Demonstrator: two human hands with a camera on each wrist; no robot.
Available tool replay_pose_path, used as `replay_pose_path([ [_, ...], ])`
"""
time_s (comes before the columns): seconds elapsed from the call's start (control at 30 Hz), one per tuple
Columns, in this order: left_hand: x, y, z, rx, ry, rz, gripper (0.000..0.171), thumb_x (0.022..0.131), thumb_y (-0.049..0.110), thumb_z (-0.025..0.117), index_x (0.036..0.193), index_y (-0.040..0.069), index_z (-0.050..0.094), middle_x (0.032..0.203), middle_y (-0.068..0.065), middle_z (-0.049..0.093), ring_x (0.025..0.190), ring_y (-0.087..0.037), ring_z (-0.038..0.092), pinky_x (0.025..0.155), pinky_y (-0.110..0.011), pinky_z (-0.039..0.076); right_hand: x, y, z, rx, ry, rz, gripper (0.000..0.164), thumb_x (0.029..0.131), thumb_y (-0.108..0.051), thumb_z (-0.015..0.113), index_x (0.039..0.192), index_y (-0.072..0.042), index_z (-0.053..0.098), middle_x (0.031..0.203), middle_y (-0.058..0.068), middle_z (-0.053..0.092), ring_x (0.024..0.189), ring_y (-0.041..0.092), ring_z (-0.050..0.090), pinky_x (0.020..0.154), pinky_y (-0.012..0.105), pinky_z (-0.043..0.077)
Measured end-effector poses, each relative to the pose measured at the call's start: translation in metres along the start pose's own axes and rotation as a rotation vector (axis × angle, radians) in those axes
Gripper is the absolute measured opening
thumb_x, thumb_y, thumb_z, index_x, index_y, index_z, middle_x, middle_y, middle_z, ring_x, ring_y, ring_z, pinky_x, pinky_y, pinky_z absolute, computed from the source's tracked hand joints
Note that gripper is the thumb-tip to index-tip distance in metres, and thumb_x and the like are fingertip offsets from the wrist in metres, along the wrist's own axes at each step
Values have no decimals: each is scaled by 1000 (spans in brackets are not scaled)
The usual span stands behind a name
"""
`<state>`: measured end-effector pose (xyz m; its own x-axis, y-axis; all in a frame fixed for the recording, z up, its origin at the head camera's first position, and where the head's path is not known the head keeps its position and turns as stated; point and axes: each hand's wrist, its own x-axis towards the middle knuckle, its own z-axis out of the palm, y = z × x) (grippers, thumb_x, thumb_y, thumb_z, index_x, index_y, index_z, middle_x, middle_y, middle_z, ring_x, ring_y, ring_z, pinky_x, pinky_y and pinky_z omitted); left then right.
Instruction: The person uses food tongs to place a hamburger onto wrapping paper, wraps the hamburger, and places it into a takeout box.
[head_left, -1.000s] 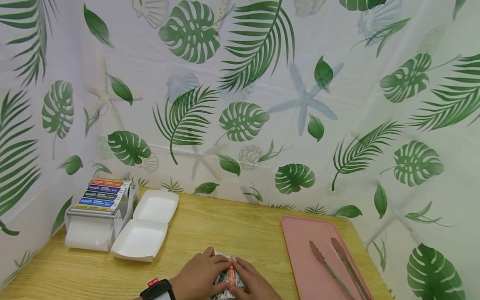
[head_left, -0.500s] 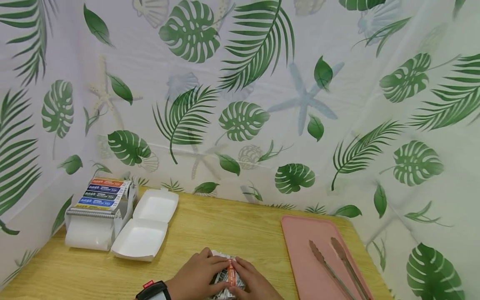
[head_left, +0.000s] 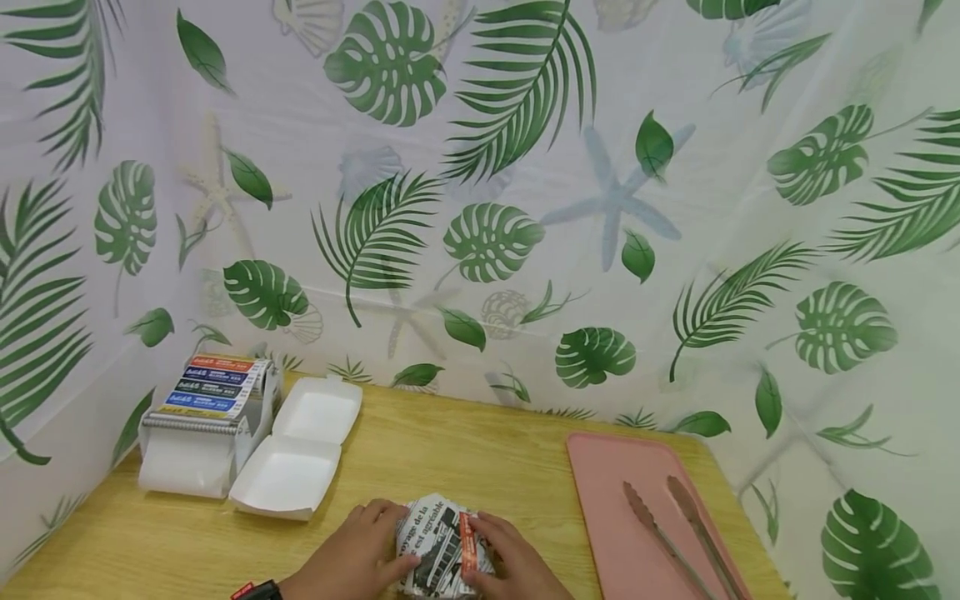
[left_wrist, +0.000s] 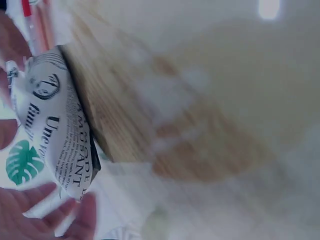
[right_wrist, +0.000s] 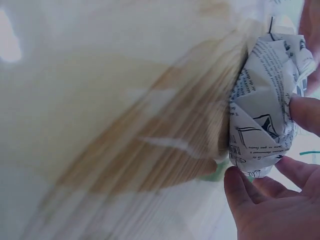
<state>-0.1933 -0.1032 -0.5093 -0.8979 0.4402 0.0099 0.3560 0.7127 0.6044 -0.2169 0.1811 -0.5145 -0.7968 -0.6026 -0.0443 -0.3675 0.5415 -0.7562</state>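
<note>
A parcel wrapped in newsprint-patterned paper (head_left: 435, 542) lies at the table's front middle, with an orange strip label (head_left: 468, 546) on its right part. My left hand (head_left: 356, 546) holds its left side, fingertips at the edge and thumb at the near left. From the right, my right hand (head_left: 517, 554) grips it, with the fingers at the far edge and the thumb near the label. In the right wrist view the parcel's folded side (right_wrist: 267, 100) shows between thumb and fingers. The left wrist view has the fingers (left_wrist: 82, 215) close at the parcel's tip.
At the back left stands a dispenser with rolls of coloured labels (head_left: 206, 387). Beside it sits an open white clamshell box (head_left: 288, 475). A pink tray (head_left: 611, 508) with metal tongs (head_left: 701, 533) lies at the right. A leaf-print curtain (head_left: 495, 167) surrounds the wooden table (head_left: 480, 442).
My left hand has slid left off the parcel's top to its left side, uncovering the printed face. My right hand stays about the label. The head view has shifted slightly.
</note>
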Motion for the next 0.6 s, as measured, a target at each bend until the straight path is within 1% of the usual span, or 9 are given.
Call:
replay_pose_path([
  [0.03,-1,0,0,-37,-4,-28,74,95,61,60,144,6,51,139,-15,51,123,-35,54,93,-52,50,0,0,0,31,0,5,69,100,-40,65,151,0,43,151,34,37,132,53,44,101,59,47],
  [0.1,-3,-1,-1,-111,-9,-77,77,95,59,61,147,3,47,138,-19,49,121,-37,56,92,-55,50,0,-1,1,140,2,20,68,97,-33,70,150,1,44,149,35,37,128,52,49,97,56,50],
  [0.17,-1,0,-1,-173,-14,-111,78,96,57,62,148,3,45,135,-20,50,116,-34,59,91,-56,51,0,-3,1,195,0,60,68,95,-31,73,150,-3,45,149,33,38,123,47,55,95,50,53],
  [0.23,1,-1,-1,-252,-30,-136,78,96,54,64,150,3,42,133,-22,50,115,-34,59,90,-56,51,-1,-5,0,238,4,98,67,95,-30,73,150,-4,46,148,31,40,119,44,59,94,49,54],
  [0.3,3,-2,0,-327,-53,-148,79,96,50,66,152,1,38,132,-22,51,115,-35,59,90,-55,50,0,-7,-1,260,13,144,67,96,-34,71,151,-5,45,148,31,40,115,41,62,92,51,54],
  [0.4,6,-3,1,-407,-87,-148,83,96,43,69,154,-4,30,136,-25,51,121,-37,57,94,-55,48,2,-9,-3,307,36,238,73,99,-43,65,154,-2,39,146,33,42,114,43,62,89,55,54],
  [0.5,8,-3,3,-430,-100,-156,88,97,40,69,154,-9,23,141,-29,49,122,-39,57,95,-56,47,6,-11,-5,298,58,335,81,99,-51,61,155,3,34,138,30,51,113,44,61,87,57,53],
  [0.53,8,-2,3,-439,-100,-160,89,97,40,69,154,-10,22,140,-29,50,122,-39,57,96,-56,46,8,-8,-5,293,62,364,87,96,-58,61,154,3,35,134,26,55,114,44,61,88,58,52],
  [0.6,9,-2,3,-463,-104,-179,91,97,40,69,155,-10,20,137,-30,53,120,-41,58,94,-57,47,9,-8,-5,299,60,402,92,95,-60,62,153,5,34,128,22,59,112,42,62,87,57,52],
])
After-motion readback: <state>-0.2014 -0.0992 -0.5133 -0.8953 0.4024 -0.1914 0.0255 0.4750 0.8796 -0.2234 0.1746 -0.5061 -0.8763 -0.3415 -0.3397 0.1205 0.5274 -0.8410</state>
